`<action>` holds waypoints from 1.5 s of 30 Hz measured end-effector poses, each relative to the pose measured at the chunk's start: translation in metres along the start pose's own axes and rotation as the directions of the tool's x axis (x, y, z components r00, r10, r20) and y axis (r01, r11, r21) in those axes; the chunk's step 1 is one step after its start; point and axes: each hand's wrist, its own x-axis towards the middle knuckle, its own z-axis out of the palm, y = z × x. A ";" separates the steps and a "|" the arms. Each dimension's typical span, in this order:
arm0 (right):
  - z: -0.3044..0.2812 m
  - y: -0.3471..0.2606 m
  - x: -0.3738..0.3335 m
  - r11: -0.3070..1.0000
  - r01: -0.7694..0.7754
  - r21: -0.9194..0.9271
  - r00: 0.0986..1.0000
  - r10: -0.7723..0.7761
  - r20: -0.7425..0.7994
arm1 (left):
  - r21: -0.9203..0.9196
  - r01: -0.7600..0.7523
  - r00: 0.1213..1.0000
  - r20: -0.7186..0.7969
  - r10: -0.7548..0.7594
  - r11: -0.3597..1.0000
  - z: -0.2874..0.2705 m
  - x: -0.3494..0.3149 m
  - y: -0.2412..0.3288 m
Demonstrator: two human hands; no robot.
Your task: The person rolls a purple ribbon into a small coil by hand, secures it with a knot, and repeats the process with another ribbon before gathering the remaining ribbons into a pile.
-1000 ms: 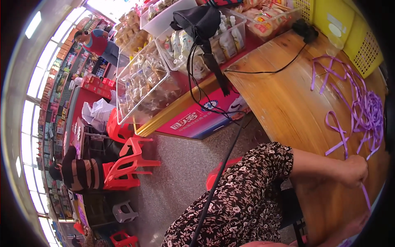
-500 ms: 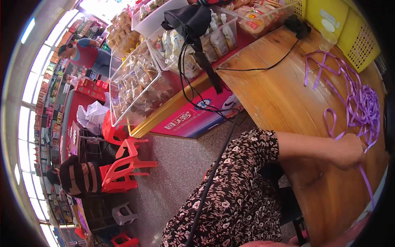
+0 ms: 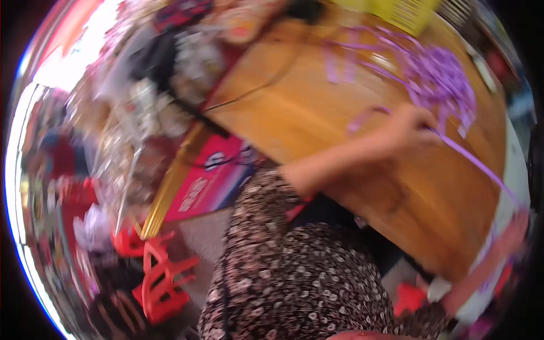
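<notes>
My left hand is closed over the wooden table, pinching a narrow purple ribbon. From its fingers the ribbon runs straight down to the right, toward my right hand at the picture's right rim. That hand is smeared by motion, but its fingers appear closed round the ribbon, with a strand trailing below. Just beyond my left hand lies a tangled heap of the same ribbon, with loose loops spreading to its left. Both my sleeves are dark with a pale floral print.
The wooden table carries a black cable. A yellow basket stands at its far edge. Bagged goods in clear bins are at the far left, above a pink printed panel. Red plastic chairs stand lower left.
The view has swung to the right and blurred. My right hand has come into sight at the right rim, and the ribbon now stretches between both hands.
</notes>
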 end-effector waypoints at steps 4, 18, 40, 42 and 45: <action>0.090 -0.158 0.005 0.966 0.116 -0.231 0.989 -0.134 -0.065 | -0.265 0.156 0.988 0.024 -0.156 0.952 -0.002 -0.010 0.002; 0.180 -0.289 -0.005 0.743 0.486 0.460 0.778 -0.607 0.160 | -0.337 0.102 0.976 0.216 -0.029 0.936 0.007 -0.018 0.021; 0.067 -0.149 -0.018 0.863 -0.282 0.420 0.953 0.302 0.020 | 0.374 -0.184 0.968 -0.091 0.233 0.909 -0.108 -0.042 0.015; 0.057 -0.133 -0.018 0.844 -0.312 0.436 0.935 0.355 -0.019 | 0.396 -0.161 0.970 -0.106 0.219 0.904 -0.117 -0.045 0.020; 0.044 -0.109 -0.019 0.834 -0.344 0.432 0.912 0.407 -0.060 | 0.450 -0.119 0.974 -0.120 0.192 0.885 -0.123 -0.049 0.025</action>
